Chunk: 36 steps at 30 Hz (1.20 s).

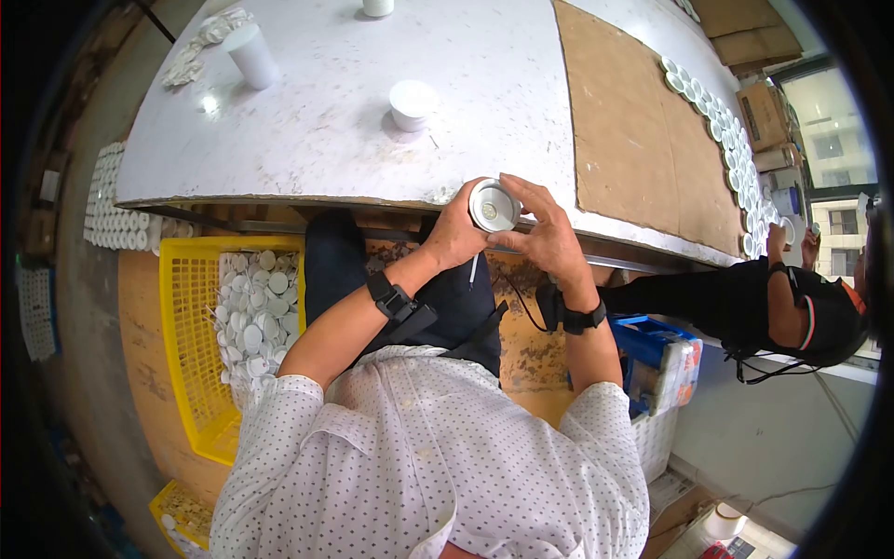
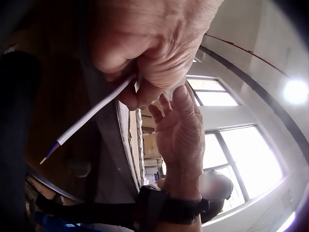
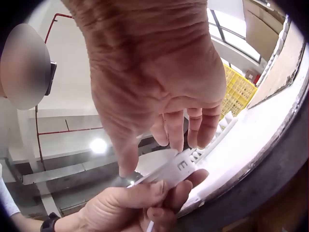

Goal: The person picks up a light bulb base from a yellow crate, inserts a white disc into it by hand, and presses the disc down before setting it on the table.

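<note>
A small round white downlight (image 1: 494,206), with a pale ring and a yellowish centre, is held up at the table's front edge. My left hand (image 1: 453,230) grips its body from the left, thumb along the side in the right wrist view. My right hand (image 1: 545,228) spans the lamp's rim, thumb low and fingers at the far side. Dark lettering shows on the lamp's side wall (image 3: 179,166) in the right wrist view. From under my left hand runs a white cable (image 2: 91,113), ending in a blue wire with a bare tip.
On the white table (image 1: 317,140) stand a white cup-shaped piece (image 1: 412,104) and a white cylinder (image 1: 250,56). Brown cardboard (image 1: 624,130) covers the right side, edged by rows of white rings (image 1: 717,121). A yellow crate (image 1: 182,345) of white discs sits at my left. Another person (image 1: 792,298) works at far right.
</note>
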{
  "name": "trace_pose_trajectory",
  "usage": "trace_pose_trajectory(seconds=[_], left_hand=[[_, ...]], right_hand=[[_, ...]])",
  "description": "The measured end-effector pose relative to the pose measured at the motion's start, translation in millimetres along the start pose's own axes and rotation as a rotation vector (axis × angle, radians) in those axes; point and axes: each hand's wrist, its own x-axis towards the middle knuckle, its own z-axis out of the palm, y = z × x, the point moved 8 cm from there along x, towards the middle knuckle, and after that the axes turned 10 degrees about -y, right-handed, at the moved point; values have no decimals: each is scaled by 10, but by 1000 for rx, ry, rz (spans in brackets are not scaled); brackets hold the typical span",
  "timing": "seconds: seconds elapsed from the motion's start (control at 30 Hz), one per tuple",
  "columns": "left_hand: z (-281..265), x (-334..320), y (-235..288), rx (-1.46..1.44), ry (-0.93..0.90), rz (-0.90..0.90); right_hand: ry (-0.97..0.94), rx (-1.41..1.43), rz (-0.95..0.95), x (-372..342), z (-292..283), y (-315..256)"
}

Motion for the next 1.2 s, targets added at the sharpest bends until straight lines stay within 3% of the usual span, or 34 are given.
trace_pose_trajectory(seconds=[0.13, 0.2, 0.23, 0.3, 0.57, 0.67, 1.2], left_hand=[[-62, -78, 7, -41, 32, -6], [-90, -118, 44, -29, 50, 3], [-97, -141, 77, -15, 48, -6], [-97, -169, 87, 0, 40, -15], [-27, -287, -71, -362, -48, 46], [-52, -330, -145, -385, -99, -92], [-86, -386, -244, -282, -58, -173]], right_hand=[[53, 110, 18, -54, -56, -15], [164, 520, 143, -133, -55, 262], [164, 521, 144, -142, -35, 256], [97, 464, 332, -169, 96, 352], [114, 564, 340, -204, 333, 345], [30, 471, 391, -240, 428, 386], [195, 625, 338, -360, 590, 443]])
